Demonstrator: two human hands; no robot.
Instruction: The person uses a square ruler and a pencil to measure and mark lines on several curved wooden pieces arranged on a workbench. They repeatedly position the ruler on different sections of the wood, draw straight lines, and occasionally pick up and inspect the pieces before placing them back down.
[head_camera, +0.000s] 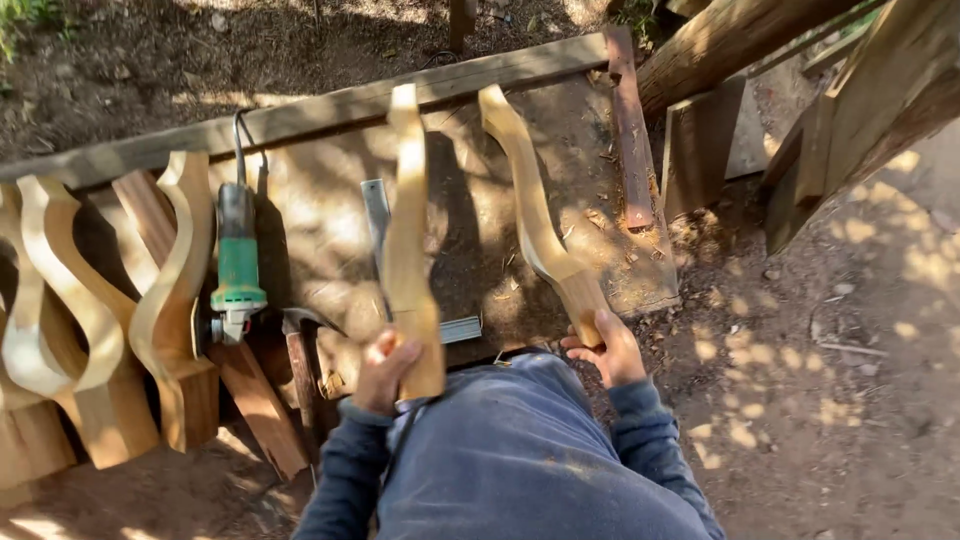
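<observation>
On workbench (330, 190), hands gripping two curved legs (410, 250)

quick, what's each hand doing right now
left hand: closed on a curved wooden leg
right hand: closed on another curved leg

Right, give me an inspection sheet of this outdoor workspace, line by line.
Surface: worn wooden bench top, dusty, in dappled sunlight.
Job's things: two curved carved wooden legs; left hand grips the square end of the left leg; right hand grips the square end of the right leg.
Clutter: green angle grinder, hammer, metal square, a stack of more curved legs at the left, a reddish wood strip.
Grippers: both hands closed on the legs.
Cables: grinder's cord runs over the back rail.
Surroundings: bare dirt ground, timber posts at upper right.
</observation>
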